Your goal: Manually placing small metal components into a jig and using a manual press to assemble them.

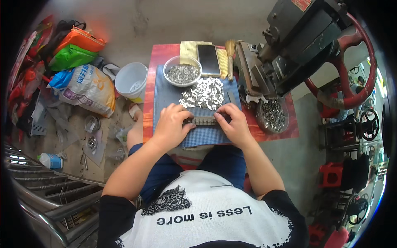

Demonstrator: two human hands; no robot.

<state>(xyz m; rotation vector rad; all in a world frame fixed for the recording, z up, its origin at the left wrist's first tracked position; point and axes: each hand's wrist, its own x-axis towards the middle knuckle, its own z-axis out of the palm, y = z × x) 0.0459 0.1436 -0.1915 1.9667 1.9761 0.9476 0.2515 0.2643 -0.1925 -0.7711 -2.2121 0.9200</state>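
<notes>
- Both hands are at a narrow slotted metal strip point(204, 121), which lies crosswise on the near part of the blue mat point(167, 89), between the hands.
- The left hand point(171, 124) grasps the strip's left end, thumb near and fingers far; the right hand point(234, 124) seems to pinch its right end, fingers bent (the exact contact is too small to make out).
- Just beyond the strip lies a loose pile of small metal pieces point(204, 93); more fill the clear bowl point(182, 74) at the far left and the tub point(272, 115) to the right, near the machine point(256, 68).
- The step in hand looks like steadying or lining up the strip, perhaps with pieces in its slots (whether every slot is filled, I cannot tell).
- The next move probably calls for even pressure at both ends and a level strip, so nothing seated in it slips; taking up pieces would need one hand freed.
</notes>
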